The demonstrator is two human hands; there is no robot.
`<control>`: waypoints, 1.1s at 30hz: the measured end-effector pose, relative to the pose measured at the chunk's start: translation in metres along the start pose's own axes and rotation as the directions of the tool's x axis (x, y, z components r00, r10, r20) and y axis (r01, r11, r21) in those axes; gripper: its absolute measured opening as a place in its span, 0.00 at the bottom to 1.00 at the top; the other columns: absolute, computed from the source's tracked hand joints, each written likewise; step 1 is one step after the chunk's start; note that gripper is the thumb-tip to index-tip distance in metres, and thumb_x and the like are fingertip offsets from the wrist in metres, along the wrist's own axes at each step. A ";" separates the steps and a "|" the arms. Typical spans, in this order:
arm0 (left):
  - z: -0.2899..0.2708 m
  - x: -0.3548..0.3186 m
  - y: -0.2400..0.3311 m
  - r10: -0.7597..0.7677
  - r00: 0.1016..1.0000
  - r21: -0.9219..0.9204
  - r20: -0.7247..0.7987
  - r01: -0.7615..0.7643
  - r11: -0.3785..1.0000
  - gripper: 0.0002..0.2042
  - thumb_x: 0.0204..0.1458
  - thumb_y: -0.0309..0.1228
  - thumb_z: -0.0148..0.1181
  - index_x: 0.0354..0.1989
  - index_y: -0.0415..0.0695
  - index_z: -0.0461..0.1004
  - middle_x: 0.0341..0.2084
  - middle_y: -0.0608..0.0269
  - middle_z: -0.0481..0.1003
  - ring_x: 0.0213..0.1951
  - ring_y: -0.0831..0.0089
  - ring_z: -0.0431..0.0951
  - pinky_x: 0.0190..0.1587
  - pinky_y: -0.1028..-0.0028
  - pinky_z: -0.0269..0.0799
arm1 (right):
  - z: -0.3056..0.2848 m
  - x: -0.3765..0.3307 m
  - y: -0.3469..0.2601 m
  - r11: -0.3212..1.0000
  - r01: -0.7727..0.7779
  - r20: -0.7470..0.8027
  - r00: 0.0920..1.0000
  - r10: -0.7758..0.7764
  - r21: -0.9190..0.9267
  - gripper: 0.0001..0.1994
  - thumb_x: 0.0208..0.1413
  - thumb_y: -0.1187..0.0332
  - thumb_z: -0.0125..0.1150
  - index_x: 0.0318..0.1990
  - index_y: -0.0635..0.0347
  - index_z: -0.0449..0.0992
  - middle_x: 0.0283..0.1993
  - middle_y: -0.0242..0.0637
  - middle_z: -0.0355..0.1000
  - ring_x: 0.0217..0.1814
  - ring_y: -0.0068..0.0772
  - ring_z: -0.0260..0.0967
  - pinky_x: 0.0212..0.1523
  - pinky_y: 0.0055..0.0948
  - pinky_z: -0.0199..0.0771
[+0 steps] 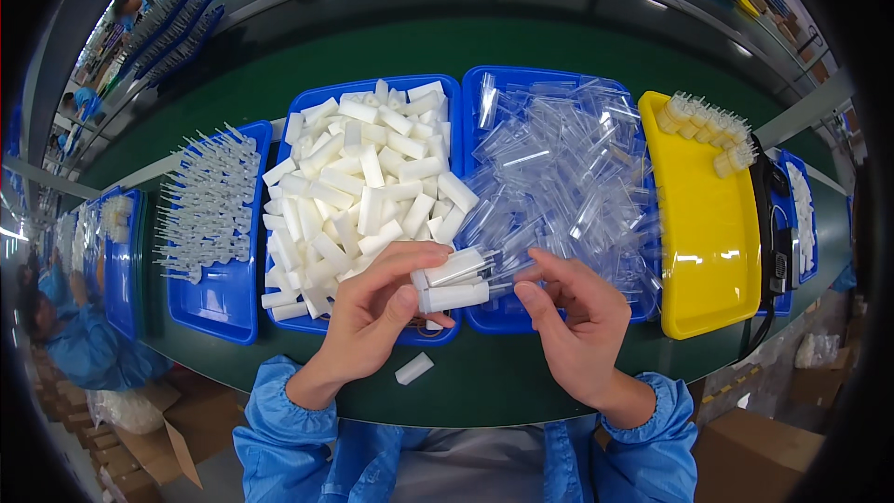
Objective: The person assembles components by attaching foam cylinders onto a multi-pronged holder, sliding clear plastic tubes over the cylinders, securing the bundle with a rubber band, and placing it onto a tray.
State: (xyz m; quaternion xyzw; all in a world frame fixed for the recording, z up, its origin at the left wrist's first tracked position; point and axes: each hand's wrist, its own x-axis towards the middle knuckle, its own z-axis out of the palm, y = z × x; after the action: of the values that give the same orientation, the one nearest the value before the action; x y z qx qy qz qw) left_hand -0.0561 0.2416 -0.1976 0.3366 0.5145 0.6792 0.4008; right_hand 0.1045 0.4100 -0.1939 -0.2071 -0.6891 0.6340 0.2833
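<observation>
My left hand (pixel 377 312) grips a small bundle of white plastic tubes (pixel 453 281) with thin spray stems sticking out to the right. My right hand (pixel 577 317) pinches a clear plastic cap (pixel 510 272) at the stems' tips. Both hands hover over the front edge of two blue trays. The left of the two, a blue tray (pixel 438 84), is heaped with white tubes (pixel 363 186). The other blue tray (pixel 507 317) holds a pile of clear caps (pixel 568 177). A single white tube (pixel 413 368) lies on the green belt (pixel 484 382) below my hands.
A blue tray (pixel 219 303) at left holds rows of spray nozzles with long stems. At right, a yellow tray (pixel 708 251) carries a few finished pieces at its far end. More blue trays sit at both sides. A person in blue works at far left; cardboard boxes stand below.
</observation>
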 end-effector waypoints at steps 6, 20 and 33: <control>0.001 0.000 -0.006 0.053 0.997 0.005 -0.047 -0.053 0.999 0.19 0.68 0.37 0.49 0.60 0.38 0.70 0.61 0.48 0.63 0.56 0.55 0.75 0.47 0.64 0.84 | 0.001 -0.002 -0.001 0.998 0.060 -0.015 0.998 -0.061 -0.036 0.15 0.57 0.80 0.66 0.52 0.67 0.79 0.36 0.38 0.79 0.28 0.16 0.67 0.27 0.17 0.68; 0.005 -0.001 -0.014 0.108 0.993 -0.022 -0.049 -0.109 0.994 0.19 0.68 0.38 0.48 0.59 0.38 0.69 0.60 0.47 0.63 0.55 0.55 0.76 0.48 0.62 0.83 | 0.003 -0.004 -0.001 0.996 -0.041 0.038 0.999 0.038 0.084 0.12 0.63 0.77 0.61 0.52 0.68 0.76 0.37 0.38 0.78 0.26 0.15 0.68 0.25 0.16 0.68; 0.017 -0.005 -0.023 0.181 0.983 0.100 -0.029 -0.178 0.979 0.16 0.61 0.20 0.56 0.57 0.39 0.70 0.64 0.49 0.56 0.58 0.63 0.72 0.53 0.68 0.77 | 0.008 -0.004 -0.008 0.866 0.184 0.071 0.983 -0.171 -0.466 0.45 0.37 0.62 0.85 0.63 0.71 0.66 0.57 0.48 0.69 0.34 0.28 0.70 0.27 0.24 0.72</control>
State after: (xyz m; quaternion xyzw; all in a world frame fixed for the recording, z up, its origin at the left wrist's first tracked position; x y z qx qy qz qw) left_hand -0.0344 0.2481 -0.2157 0.3878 0.5218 0.6930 0.3114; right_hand 0.1026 0.4002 -0.1870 -0.1968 -0.8421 0.4220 0.2721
